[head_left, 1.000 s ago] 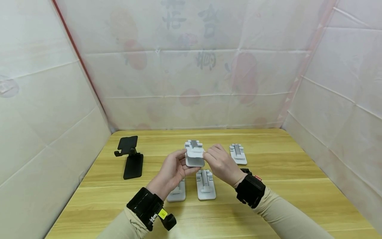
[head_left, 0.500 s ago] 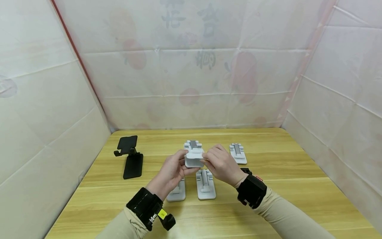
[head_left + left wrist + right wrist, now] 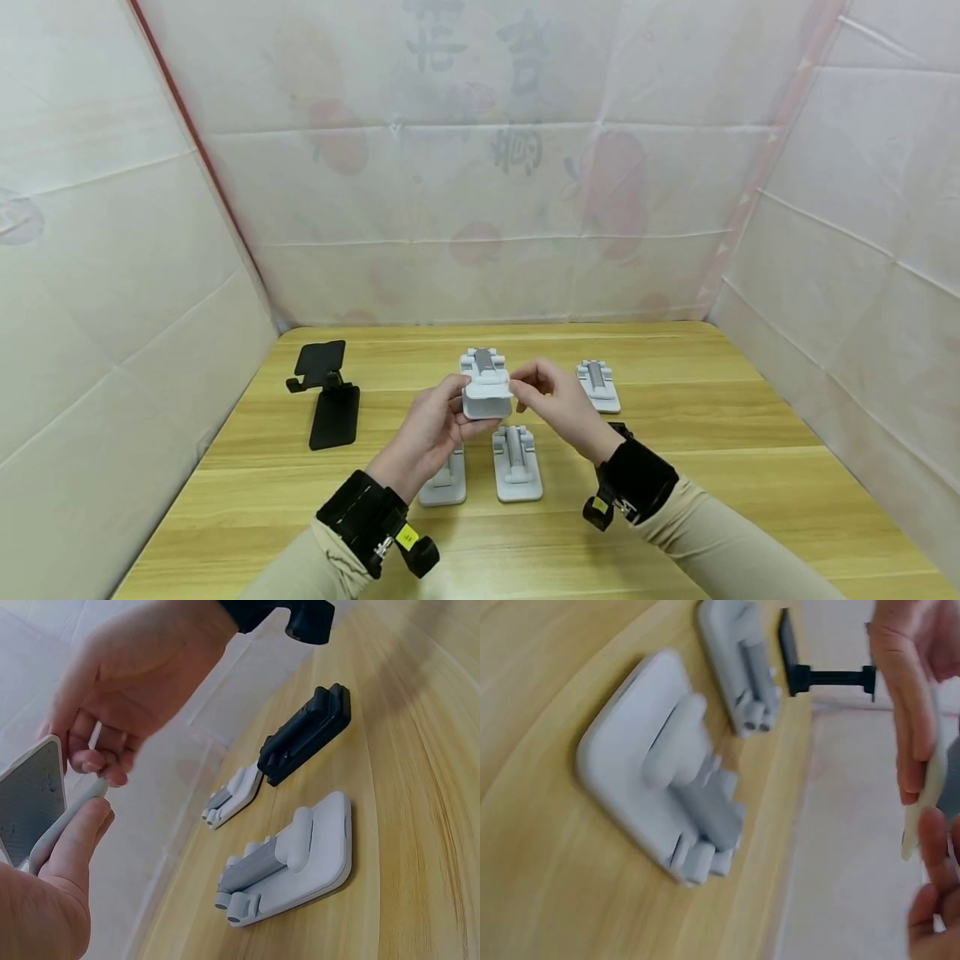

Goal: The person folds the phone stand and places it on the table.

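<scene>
My left hand [image 3: 423,429] grips a white folding phone stand [image 3: 486,407] above the table, its grey-padded plate partly lifted from the base. At the stand's right edge is my right hand [image 3: 558,408], with thumb and fingers bent. A short thin white stick [image 3: 95,735] shows between its curled fingers in the left wrist view; what kind of stick it is cannot be told. One right fingertip [image 3: 932,834] lies at the stand's edge in the right wrist view. Below the hands, a folded white stand [image 3: 517,465] lies on the table beside another white stand [image 3: 444,485], partly hidden by my left hand.
An unfolded black phone stand [image 3: 335,417] stands at the left of the wooden table [image 3: 262,517]. Farther right lies a folded white stand [image 3: 598,387]. A folded black stand [image 3: 307,735], mostly hidden by my right wrist in the head view, lies nearer. Pale sheets [image 3: 480,192] surround the table.
My right hand has turned at the wrist and its fingers have loosened from their tighter curl by the stand's edge. The left hand and held stand have barely shifted.
</scene>
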{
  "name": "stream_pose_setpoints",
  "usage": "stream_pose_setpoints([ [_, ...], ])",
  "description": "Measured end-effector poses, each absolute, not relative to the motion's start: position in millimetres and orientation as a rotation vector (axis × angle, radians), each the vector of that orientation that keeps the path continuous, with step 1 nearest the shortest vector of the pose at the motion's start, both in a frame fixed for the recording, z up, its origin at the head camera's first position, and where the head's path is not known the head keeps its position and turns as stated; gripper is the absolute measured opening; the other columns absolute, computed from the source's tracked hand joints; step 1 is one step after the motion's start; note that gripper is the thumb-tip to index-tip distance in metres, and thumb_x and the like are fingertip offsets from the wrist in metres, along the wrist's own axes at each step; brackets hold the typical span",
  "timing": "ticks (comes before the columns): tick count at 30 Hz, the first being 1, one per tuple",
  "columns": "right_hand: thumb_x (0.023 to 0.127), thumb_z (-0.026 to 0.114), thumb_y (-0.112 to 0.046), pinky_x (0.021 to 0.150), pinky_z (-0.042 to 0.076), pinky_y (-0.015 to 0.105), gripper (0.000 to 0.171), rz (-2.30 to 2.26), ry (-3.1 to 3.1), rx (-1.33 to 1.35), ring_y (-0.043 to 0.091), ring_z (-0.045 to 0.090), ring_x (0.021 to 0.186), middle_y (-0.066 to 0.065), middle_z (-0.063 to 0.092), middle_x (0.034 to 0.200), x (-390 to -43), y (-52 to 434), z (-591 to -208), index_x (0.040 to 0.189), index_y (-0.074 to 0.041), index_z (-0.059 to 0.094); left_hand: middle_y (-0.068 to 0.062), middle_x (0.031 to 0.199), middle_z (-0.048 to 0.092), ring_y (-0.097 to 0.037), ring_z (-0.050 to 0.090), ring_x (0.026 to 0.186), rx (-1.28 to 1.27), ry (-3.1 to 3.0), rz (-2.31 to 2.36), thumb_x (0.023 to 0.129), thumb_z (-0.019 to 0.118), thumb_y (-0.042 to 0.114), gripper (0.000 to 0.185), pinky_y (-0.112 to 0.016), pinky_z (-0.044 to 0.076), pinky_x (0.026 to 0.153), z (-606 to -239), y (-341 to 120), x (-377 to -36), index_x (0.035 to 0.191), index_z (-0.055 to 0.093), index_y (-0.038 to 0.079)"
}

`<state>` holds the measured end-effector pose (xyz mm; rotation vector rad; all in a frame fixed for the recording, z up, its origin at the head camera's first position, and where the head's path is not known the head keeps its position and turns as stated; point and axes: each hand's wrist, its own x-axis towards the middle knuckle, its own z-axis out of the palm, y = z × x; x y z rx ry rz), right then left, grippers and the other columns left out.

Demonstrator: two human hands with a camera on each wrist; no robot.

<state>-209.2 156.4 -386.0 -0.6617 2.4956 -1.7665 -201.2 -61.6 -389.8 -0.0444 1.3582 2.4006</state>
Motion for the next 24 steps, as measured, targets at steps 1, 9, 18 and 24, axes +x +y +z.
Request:
stream_pose_setpoints([
  [1,0.105,0.061,-0.028,0.085,0.056,0.036,0.029,-1.790,2.423,-0.592,0.033,0.064,0.091,0.016,0.065,0.105,-210.1,156.8,-385.6,0.121,-0.005,0.060,-0.027,0.130,0.064,-0.031,0.070,0.113,-0.045,1.360,2.402,0.105,0.052,0.024,0.049,-0.039,0.061,0.093,-389.9,-61.5,-201.3,0.146,0.045,-0.002],
  [9,0.103,0.058,-0.044,0.082,0.044,0.036,0.044,-1.686,2.239,-0.370,0.028,0.068,0.086,0.013,0.065,0.093,-216.0,160.7,-385.1,0.116,-0.002,0.063,-0.027,0.131,0.062,-0.030,0.070,0.113,-0.056,1.368,2.416,0.104,0.051,0.020,0.047,-0.040,0.061,0.094,-391.5,-60.8,-201.8,0.143,0.044,-0.005],
  [18,0.103,0.057,-0.044,0.079,0.043,0.033,0.045,-1.648,2.172,-0.340,0.026,0.068,0.083,0.008,0.069,0.086,-214.6,158.8,-385.1,0.099,0.000,0.064,-0.028,0.129,0.064,-0.031,0.069,0.114,-0.039,1.365,2.422,0.103,0.050,0.017,0.047,-0.040,0.060,0.095,-394.5,-60.8,-203.1,0.143,0.045,-0.008],
  [24,0.103,0.060,-0.041,0.079,0.044,0.032,0.039,-1.656,2.161,-0.338,0.022,0.068,0.082,0.005,0.070,0.085,-214.5,159.9,-386.4,0.099,-0.003,0.065,-0.029,0.129,0.064,-0.032,0.068,0.115,-0.035,1.376,2.414,0.104,0.048,0.015,0.045,-0.039,0.060,0.095,-396.1,-59.1,-203.7,0.142,0.044,-0.009],
])
